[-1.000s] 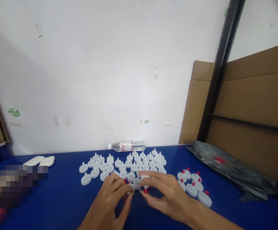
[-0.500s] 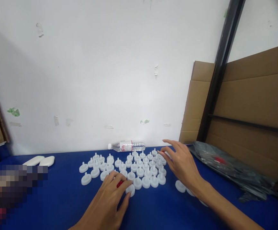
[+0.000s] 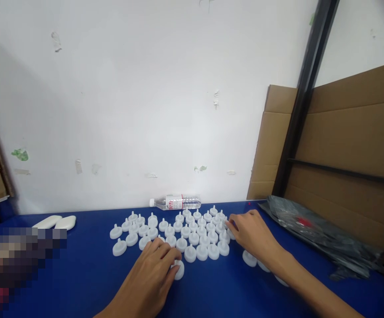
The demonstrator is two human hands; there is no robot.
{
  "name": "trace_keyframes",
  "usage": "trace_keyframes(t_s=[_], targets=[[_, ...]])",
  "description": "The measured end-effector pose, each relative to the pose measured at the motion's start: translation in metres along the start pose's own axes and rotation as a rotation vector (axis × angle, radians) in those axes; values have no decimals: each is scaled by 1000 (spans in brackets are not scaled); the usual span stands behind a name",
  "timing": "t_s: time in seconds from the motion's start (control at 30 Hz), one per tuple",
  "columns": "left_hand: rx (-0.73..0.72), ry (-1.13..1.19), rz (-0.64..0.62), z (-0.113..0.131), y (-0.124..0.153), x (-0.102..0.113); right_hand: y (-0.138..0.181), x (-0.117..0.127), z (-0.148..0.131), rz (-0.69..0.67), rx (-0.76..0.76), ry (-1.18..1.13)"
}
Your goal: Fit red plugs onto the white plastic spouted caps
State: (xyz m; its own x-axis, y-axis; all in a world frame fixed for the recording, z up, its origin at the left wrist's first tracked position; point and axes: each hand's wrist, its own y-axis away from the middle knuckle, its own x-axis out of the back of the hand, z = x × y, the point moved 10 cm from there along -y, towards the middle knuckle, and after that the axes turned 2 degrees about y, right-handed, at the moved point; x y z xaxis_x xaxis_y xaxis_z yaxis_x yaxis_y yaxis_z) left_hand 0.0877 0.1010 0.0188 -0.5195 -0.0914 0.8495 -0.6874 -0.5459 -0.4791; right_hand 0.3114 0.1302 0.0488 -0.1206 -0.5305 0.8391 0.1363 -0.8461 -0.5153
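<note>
With our left hand we hold, between thumb and bent fingers, one white, half-clear, round and flat plastic cap, on or just above the smooth blue table; the narrow grip on its rim probably serves to keep it steady. Our right hand has its fingertips close together at the right edge of many similar white plastic caps with thin upright spouts; whether it pinches one, we cannot tell. These caps stand on their wide bases, perhaps because so the spouts are easy to reach. Behind them, a clear, ribbed plastic bottle lies on its side, near the white wall.
</note>
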Motion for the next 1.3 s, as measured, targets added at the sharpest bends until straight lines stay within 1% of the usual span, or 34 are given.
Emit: trace_keyframes(t_s=[0.1,0.17,0.2,0.23,0.33,0.4,0.47,0.53,0.6,0.73,0.87,0.93,1.1,1.2,1.3], targets=[[-28,2,26,2,0,3,-1,19,-7,55,27,-54],[-59,41,85,4,1,9,3,33,-22,89,88,-126],[-77,72,119,6,1,12,6,39,-33,102,139,-175],[-96,106,148,8,2,16,12,48,-46,139,214,-294],[-163,205,218,17,4,26,33,63,-87,150,435,-515],[-204,257,247,24,5,32,44,68,-107,155,519,-597],[-237,282,255,30,5,34,49,71,-118,169,561,-643],[-236,255,248,32,5,34,49,71,-119,194,563,-663],[-189,177,228,28,3,31,45,70,-113,218,530,-655],[-64,-25,109,11,-1,16,38,66,-96,247,441,-618],[-18,-221,31,1,-3,4,38,65,-94,230,441,-631],[-13,-281,20,-1,-3,1,39,64,-97,216,453,-635],[-56,-332,67,3,1,-1,41,64,-102,206,470,-637],[-83,-351,38,4,5,-9,40,62,-102,187,467,-647],[-97,-420,-6,4,6,-17,39,59,-103,159,459,-663]])
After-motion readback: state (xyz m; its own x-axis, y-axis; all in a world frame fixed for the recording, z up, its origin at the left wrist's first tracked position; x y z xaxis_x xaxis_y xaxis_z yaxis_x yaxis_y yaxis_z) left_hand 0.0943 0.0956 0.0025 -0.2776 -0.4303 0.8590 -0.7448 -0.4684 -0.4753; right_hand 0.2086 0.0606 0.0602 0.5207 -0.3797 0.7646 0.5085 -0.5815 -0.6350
